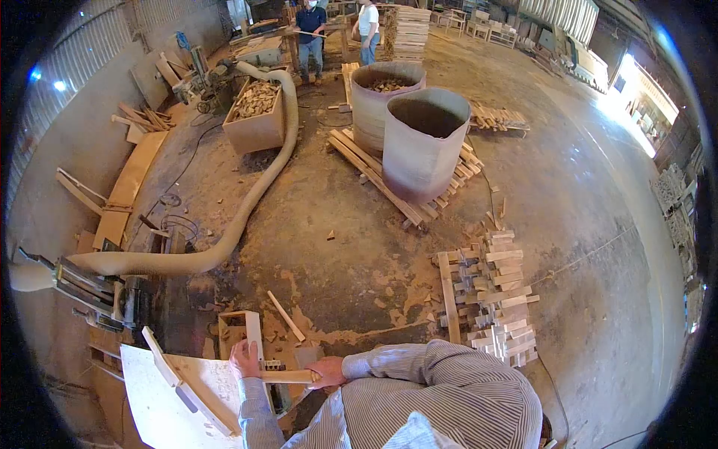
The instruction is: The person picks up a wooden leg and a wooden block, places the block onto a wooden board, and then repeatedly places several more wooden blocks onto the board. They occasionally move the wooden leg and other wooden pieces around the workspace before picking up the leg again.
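My right hand [327, 372] is closed round the right end of a short wooden strip [288, 376], which lies level in front of my body. At the strip's left end, my left hand [245, 359] has its fingers bent, beside the upright edge of an open wooden box [254, 330]. Dark machine parts [274, 365] show just beyond the strip. Left of my left hand lies a white work board [161, 396] with sawdust on it. A long wooden fence [179, 385] runs slantwise across that board.
A loose stick [286, 316] lies on the floor ahead. To the right is a stack of wood pieces [501, 292]. A thick hose [247, 217] curves across the floor from a machine [93, 288]. Two large bins [426, 153] stand on slats; two people [311, 45] stand at the back.
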Available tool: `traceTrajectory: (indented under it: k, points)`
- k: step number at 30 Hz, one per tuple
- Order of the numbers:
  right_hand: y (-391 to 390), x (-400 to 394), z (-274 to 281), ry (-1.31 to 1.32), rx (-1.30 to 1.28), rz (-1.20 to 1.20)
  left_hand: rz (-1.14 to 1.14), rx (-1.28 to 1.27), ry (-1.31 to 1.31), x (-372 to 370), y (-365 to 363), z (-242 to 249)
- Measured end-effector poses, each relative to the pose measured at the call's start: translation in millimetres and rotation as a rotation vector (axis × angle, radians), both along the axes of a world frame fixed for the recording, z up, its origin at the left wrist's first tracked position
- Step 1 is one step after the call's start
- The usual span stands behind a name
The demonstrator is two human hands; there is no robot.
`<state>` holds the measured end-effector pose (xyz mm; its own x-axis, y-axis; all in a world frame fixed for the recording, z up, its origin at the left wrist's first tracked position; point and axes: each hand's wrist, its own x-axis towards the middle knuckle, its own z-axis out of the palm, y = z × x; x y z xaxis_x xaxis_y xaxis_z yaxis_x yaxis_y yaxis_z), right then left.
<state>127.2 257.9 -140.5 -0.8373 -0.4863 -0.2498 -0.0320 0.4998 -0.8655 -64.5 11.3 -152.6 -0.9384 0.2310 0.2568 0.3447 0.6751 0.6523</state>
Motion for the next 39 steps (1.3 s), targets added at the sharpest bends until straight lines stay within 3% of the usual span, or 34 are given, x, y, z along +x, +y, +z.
traceTrajectory:
  k: [6, 9, 15, 24, 29, 30, 32, 33, 34, 35, 36, 37, 38, 39]
  points:
    - [3.3, 2.3, 10.0, 0.003, 0.027, -0.006, 0.037, -0.051, -0.038, 5.5, 4.8, 12.9]
    - [2.8, 1.9, 9.1, 0.011, 0.02, -0.009, 0.04, -0.02, -0.058, -1.4, -1.7, -6.1]
    - [4.1, 3.5, 12.2, -0.019, 0.016, -0.002, 0.019, -0.004, -0.019, 9.3, 9.6, 16.3]
    - [5.3, -1.2, 14.2, -0.084, 0.022, 0.0, 0.06, 0.033, -0.117, 2.4, 1.6, -5.6]
    - [1.5, -2.5, 20.5, -0.012, 0.006, -0.02, 0.041, -0.035, -0.041, 10.7, 8.6, 18.1]
    - [3.0, -2.8, 26.3, -0.124, 0.078, -0.001, 0.045, -0.068, -0.047, 12.5, 5.8, 18.0]
    - [-0.8, -1.3, 15.7, -0.057, 0.125, -0.027, 0.021, -0.122, -0.016, 13.5, 5.3, 22.7]
    - [0.5, -4.5, 43.8, -0.135, 0.154, -0.009, 0.069, -0.05, -0.268, 28.4, 22.4, 79.6]
    - [-4.8, 4.9, -26.9, 0.025, -0.023, -0.079, 0.03, 0.036, -0.3, 20.6, 9.9, 46.7]
    - [-4.8, -1.6, 22.2, -0.232, 0.249, -0.049, -0.01, 0.104, -0.165, 3.7, -4.8, -25.2]
    - [-11.2, 0.2, 46.7, -0.143, 0.181, -0.114, 0.012, 0.141, -0.214, 9.5, -8.1, 0.2]
    - [-14.6, 2.9, 38.6, -0.044, 0.23, -0.117, 0.059, 0.109, -0.399, 18.9, -17.1, 72.2]
    - [-17.3, 4.5, 30.4, 0.055, 0.284, -0.125, 0.127, 0.042, 0.109, 20.3, -36.7, 34.9]
    - [-19.0, 5.1, 20.5, 0.152, 0.342, -0.138, 0.118, 0.17, 0.017, 23.2, -55.2, 57.9]
